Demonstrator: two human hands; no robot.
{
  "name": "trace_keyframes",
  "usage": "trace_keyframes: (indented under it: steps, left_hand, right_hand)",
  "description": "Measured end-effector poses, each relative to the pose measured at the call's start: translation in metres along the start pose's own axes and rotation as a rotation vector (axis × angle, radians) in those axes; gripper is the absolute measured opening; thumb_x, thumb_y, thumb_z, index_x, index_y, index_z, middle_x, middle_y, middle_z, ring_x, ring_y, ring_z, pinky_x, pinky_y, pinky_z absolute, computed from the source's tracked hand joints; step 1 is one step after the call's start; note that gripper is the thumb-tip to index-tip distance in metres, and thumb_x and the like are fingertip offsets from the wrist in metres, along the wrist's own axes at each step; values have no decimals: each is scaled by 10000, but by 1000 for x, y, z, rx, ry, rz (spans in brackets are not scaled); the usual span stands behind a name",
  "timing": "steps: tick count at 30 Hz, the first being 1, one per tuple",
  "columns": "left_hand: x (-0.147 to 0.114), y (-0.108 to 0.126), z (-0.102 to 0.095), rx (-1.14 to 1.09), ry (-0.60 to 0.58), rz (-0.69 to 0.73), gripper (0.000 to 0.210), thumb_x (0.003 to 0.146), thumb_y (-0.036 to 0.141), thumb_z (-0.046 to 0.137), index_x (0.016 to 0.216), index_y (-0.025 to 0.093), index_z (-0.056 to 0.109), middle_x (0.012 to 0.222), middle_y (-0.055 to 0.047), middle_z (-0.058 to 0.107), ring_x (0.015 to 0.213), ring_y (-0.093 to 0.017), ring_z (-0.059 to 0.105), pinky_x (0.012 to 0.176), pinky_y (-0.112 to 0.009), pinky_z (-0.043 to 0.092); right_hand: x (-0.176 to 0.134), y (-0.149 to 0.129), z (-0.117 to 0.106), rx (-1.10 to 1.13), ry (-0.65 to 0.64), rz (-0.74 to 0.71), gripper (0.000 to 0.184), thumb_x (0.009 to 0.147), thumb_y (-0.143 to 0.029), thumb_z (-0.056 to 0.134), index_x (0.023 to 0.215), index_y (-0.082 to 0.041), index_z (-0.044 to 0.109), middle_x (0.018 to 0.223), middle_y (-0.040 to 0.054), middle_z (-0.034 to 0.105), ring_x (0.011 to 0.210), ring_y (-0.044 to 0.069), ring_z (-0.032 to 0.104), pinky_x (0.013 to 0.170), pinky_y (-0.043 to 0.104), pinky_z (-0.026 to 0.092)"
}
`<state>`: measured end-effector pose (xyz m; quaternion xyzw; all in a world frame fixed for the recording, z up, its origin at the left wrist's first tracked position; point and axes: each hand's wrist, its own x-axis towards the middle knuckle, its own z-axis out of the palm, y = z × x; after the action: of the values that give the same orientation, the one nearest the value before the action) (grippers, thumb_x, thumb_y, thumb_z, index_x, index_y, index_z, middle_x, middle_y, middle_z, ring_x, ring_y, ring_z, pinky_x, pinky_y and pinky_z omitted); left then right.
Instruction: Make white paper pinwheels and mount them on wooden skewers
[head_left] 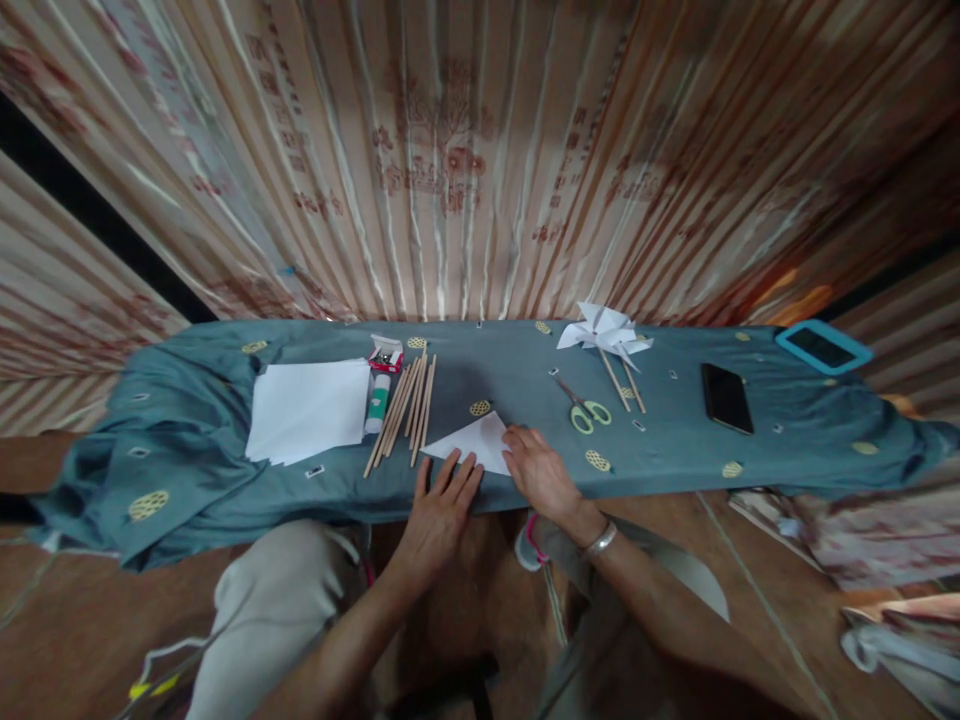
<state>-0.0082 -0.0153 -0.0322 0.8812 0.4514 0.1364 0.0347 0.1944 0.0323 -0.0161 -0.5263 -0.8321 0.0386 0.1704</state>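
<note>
The left hand (437,522), fingers spread and gripping nothing, seems to steady the folded paper (480,440) beneath them. The right hand (546,477) rests bent fingers on its right side; whether they pinch is unclear.

Past the paper (474,440), free cloth (510,365) runs between sticks (393,415) and scissors (580,403), which block the sides.

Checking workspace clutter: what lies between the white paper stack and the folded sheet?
From the paper stack across, the head view shows a green-and-white tube, a red box just beyond it, then wooden sticks nearest the folded sheet.
</note>
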Motion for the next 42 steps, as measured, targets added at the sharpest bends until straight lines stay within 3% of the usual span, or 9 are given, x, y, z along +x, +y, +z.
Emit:
trace_keyframes:
  steps: [3,5,8,12,18,22,26,32,42]
  left_hand:
    - [6,1,2,9,8,-8,515,879,146,442,1393,165,421,1468,-120,428,1391,-297,320,1117,-588,207]
    - [10,-1,2,18,26,-14,489,888,180,462,1376,181,444,1447,-127,458,1380,-294,342,1118,-596,198]
    - [19,-5,2,3,45,-18,434,902,205,458,1334,195,492,1403,-129,510,1360,-287,380,1122,-615,161]
    - [33,-7,-3,-59,54,-35,367,905,248,475,1258,197,558,1367,-128,546,1357,-298,378,1113,-642,134]
    - [41,0,-12,-90,62,-77,306,872,241,536,1163,195,619,1334,-135,560,1279,-299,450,1082,-595,239]
    - [38,4,-9,-100,44,-70,339,859,204,550,1192,223,610,1283,-110,588,1194,-291,495,1018,-536,332]
    - [32,7,-5,-123,41,-8,378,869,178,521,1236,254,575,1303,-95,574,1226,-284,454,1001,-530,326]
    - [30,8,-5,-166,19,6,330,866,167,506,1178,214,603,1289,-107,593,1251,-291,434,1018,-552,286]
    - [29,8,-7,-249,-47,-32,420,824,153,535,1244,170,546,1308,-114,585,1243,-289,440,1040,-545,274]
  right_hand:
    - [-7,7,-11,65,-31,-10,300,936,-271,472,1174,-121,577,1201,165,617,1114,267,559,972,454,470]
    - [-15,13,-17,104,-59,-47,430,873,-370,589,1231,-135,551,1266,169,586,1176,282,533,996,477,457]
    - [-30,18,-21,75,-79,-92,554,798,-319,688,1294,-147,510,1380,191,497,1280,304,459,1034,508,428]
    - [-42,18,-27,-4,-73,-117,401,845,-134,575,1245,-146,550,1406,175,479,1271,281,478,1033,477,451]
    - [-44,3,-48,-16,-69,-204,224,879,-90,482,1027,-140,643,1194,138,640,1078,258,599,941,438,524]
    - [-41,-12,-59,149,-9,-218,187,882,-107,492,990,-155,637,1208,118,632,1123,249,571,965,434,499]
    - [-24,-19,-63,401,50,-132,165,934,-187,474,961,-193,637,1161,79,656,1099,188,589,965,370,481]
    - [21,-6,-43,491,50,37,131,912,-180,523,929,-196,652,1050,58,694,1015,159,633,919,294,475]
    - [61,11,10,423,-7,56,122,844,-144,593,833,-179,709,1232,105,612,1157,228,563,993,382,433]
